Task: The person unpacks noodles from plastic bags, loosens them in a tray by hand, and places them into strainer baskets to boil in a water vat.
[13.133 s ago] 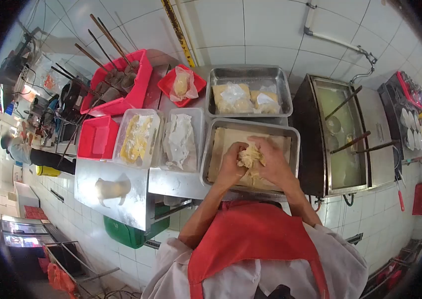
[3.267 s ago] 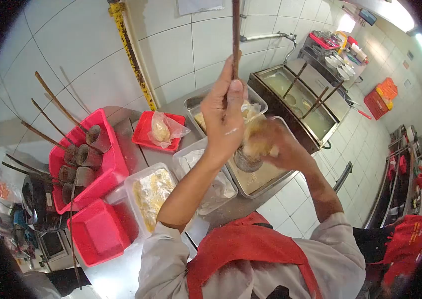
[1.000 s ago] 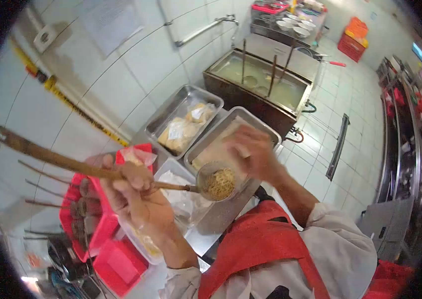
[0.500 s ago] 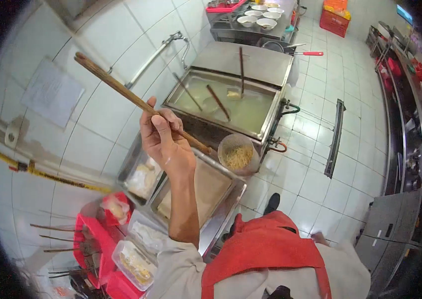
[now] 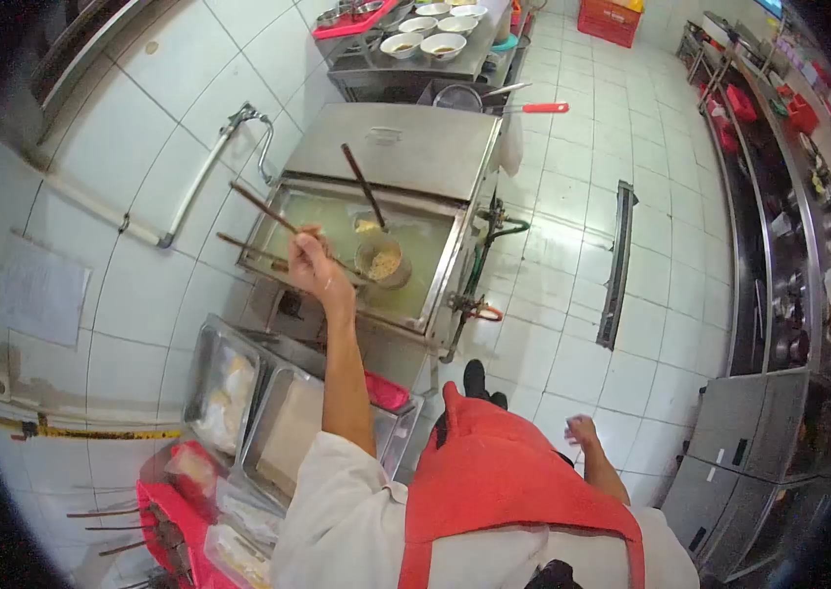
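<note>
My left hand [image 5: 315, 265] is closed round the long wooden handle [image 5: 263, 206] of a noodle strainer. The strainer's basket [image 5: 383, 263], with pale yellow noodles in it, is over or in the cloudy water of the metal boiler [image 5: 427, 319]; how deep it sits I cannot tell. Another strainer with a dark handle [image 5: 363, 187] stands in the water just behind it, a pale lump of food at its lower end. One more wooden handle [image 5: 243, 247] sticks out at the boiler's left. My right hand [image 5: 582, 430] hangs beside the red apron, fingers loosely bent and nothing visible in it.
Metal trays [image 5: 273, 417] stand in front of the boiler, one holding pale dough or noodles. A red basket [image 5: 162, 506] with sticks and plastic boxes is at the lower left. Bowls [image 5: 443, 45] stand on the back counter. Valves [image 5: 474, 309] jut from the boiler's right side.
My left hand has moved forward, carrying the strainer of noodles from beside the trays to the boiler. The view has shifted, and my right hand now shows more fully beside the apron.
</note>
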The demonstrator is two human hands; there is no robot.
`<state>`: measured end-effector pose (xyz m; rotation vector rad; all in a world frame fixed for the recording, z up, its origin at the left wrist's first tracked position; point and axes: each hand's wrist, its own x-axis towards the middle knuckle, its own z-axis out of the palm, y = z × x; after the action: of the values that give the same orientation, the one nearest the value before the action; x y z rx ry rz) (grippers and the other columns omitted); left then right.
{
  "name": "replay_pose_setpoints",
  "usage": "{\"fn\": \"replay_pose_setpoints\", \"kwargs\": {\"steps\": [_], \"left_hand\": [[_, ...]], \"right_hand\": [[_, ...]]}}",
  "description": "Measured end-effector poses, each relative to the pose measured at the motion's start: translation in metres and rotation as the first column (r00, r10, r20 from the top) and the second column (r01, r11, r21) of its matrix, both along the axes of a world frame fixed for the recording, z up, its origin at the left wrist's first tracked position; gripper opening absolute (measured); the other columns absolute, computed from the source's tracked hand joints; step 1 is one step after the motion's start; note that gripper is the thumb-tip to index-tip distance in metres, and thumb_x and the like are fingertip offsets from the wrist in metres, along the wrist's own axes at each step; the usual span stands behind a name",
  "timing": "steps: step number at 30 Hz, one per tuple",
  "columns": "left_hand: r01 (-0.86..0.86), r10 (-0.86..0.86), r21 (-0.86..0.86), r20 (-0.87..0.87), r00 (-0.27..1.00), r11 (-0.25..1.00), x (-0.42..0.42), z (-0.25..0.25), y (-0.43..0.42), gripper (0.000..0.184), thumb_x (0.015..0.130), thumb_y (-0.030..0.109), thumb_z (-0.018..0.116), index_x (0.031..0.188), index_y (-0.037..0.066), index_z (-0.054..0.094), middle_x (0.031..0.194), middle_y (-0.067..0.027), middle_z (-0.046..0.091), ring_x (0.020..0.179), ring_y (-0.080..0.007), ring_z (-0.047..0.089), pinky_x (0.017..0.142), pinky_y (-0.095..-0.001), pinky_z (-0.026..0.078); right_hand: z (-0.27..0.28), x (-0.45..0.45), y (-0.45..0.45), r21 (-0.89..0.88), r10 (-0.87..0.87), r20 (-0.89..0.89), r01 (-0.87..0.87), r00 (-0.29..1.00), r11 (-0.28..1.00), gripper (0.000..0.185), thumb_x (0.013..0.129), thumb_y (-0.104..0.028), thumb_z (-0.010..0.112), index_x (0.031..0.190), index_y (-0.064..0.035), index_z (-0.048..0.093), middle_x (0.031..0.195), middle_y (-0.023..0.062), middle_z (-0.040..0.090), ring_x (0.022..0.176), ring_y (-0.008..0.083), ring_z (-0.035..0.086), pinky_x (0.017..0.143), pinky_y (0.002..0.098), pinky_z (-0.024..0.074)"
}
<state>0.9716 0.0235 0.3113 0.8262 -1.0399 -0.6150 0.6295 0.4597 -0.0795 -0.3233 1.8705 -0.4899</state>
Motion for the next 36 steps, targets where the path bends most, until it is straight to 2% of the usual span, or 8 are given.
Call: {"fn": "replay_pose_setpoints", "kwargs": {"steps": [11, 17, 23, 27, 29, 31, 35, 36], "left_hand": [[-0.485, 0.42, 0.085, 0.384, 0.822, 0.87, 0.01, -0.043, 0.017, 0.016, 0.092, 0.014, 0.053, 0.092, -0.001, 0.057, 0.084, -0.0088, 0.052, 0.078, -0.0195, 0.049, 0.076, -0.0331, 0.041], [-0.839, 0.741, -0.284, 0.643, 0.193, 0.465, 0.004, -0.018, 0.028, 0.019, 0.086, 0.012, 0.06, 0.102, 0.001, 0.056, 0.101, -0.0132, 0.049, 0.088, -0.0251, 0.047, 0.081, -0.0386, 0.037], [-0.765, 0.672, 0.14, 0.397, 0.625, 0.629, 0.005, -0.034, -0.008, 0.02, 0.087, 0.012, 0.058, 0.1, -0.001, 0.051, 0.09, -0.0092, 0.053, 0.088, -0.0188, 0.051, 0.079, -0.0331, 0.041], [-0.668, 0.746, 0.374, -0.111, 0.656, 0.643, -0.004, -0.057, -0.026, 0.019, 0.091, 0.012, 0.05, 0.073, 0.009, 0.044, 0.063, 0.0004, 0.047, 0.054, -0.0091, 0.049, 0.052, -0.0227, 0.04], [-0.773, 0.831, 0.339, -0.053, 0.554, 0.537, -0.005, -0.061, -0.034, 0.018, 0.091, 0.012, 0.051, 0.074, 0.009, 0.045, 0.062, 0.0022, 0.046, 0.053, -0.0079, 0.047, 0.047, -0.022, 0.036], [-0.779, 0.849, 0.337, -0.227, 0.477, 0.528, -0.014, -0.051, -0.05, 0.019, 0.091, 0.013, 0.052, 0.074, 0.009, 0.046, 0.06, 0.003, 0.045, 0.052, -0.0078, 0.045, 0.045, -0.0214, 0.033], [-0.736, 0.758, 0.192, -0.076, 0.648, 0.649, -0.018, -0.042, -0.044, 0.028, 0.091, 0.011, 0.053, 0.066, 0.011, 0.04, 0.052, 0.0022, 0.035, 0.04, -0.0078, 0.031, 0.038, -0.0229, 0.024], [-0.7, 0.721, 0.189, -0.089, 0.687, 0.689, -0.023, -0.035, -0.042, 0.027, 0.091, 0.008, 0.051, 0.066, 0.011, 0.039, 0.051, 0.0023, 0.035, 0.039, -0.0068, 0.029, 0.037, -0.0232, 0.023]], "right_hand": [[0.14, -0.041, -0.303, -0.262, 0.566, -0.488, -0.731, 0.664, 0.63, 0.024, 0.079, -0.02, 0.057, 0.091, -0.0021, 0.066, 0.079, 0.017, 0.066, 0.071, 0.0271, 0.064, 0.067, 0.0346, 0.0501], [0.258, -0.068, -0.475, -0.489, -0.066, -0.832, -0.673, 0.55, 0.555, 0.009, 0.084, -0.008, 0.055, 0.083, -0.0027, 0.062, 0.077, 0.0168, 0.061, 0.067, 0.0332, 0.057, 0.06, 0.0409, 0.0439], [0.342, -0.145, -0.677, -0.525, -0.275, -0.842, -0.821, 0.463, 0.224, 0.017, 0.083, -0.011, 0.057, 0.098, -0.0051, 0.06, 0.09, 0.0155, 0.06, 0.079, 0.0312, 0.059, 0.067, 0.0375, 0.0476], [0.261, -0.221, -0.82, 0.088, 0.049, -0.996, -0.899, -0.074, 0.428, 0.041, 0.077, -0.019, 0.066, 0.113, -0.0039, 0.053, 0.094, 0.0216, 0.06, 0.086, 0.0336, 0.06, 0.075, 0.0468, 0.0484], [0.172, -0.286, -0.897, 0.056, 0.211, -0.977, -0.951, 0.01, 0.305, 0.048, 0.074, -0.024, 0.07, 0.114, -0.0029, 0.052, 0.091, 0.0246, 0.062, 0.084, 0.0342, 0.062, 0.076, 0.0467, 0.0493], [0.234, -0.233, -0.88, -0.13, 0.503, -0.721, -0.806, 0.476, 0.577, 0.041, 0.074, -0.025, 0.07, 0.106, -0.0018, 0.058, 0.081, 0.023, 0.064, 0.075, 0.0323, 0.065, 0.07, 0.0416, 0.052], [0.224, -0.261, -0.934, -0.254, 0.192, -0.943, -0.961, 0.271, 0.109, 0.022, 0.082, -0.023, 0.064, 0.083, -0.0004, 0.066, 0.065, 0.0084, 0.061, 0.054, 0.016, 0.058, 0.048, 0.0299, 0.0445], [0.263, -0.245, -0.924, -0.362, 0.242, -0.881, -0.909, 0.407, 0.208, 0.023, 0.084, -0.023, 0.063, 0.084, -0.0008, 0.066, 0.066, 0.0063, 0.06, 0.056, 0.013, 0.055, 0.048, 0.0291, 0.0427]]}}
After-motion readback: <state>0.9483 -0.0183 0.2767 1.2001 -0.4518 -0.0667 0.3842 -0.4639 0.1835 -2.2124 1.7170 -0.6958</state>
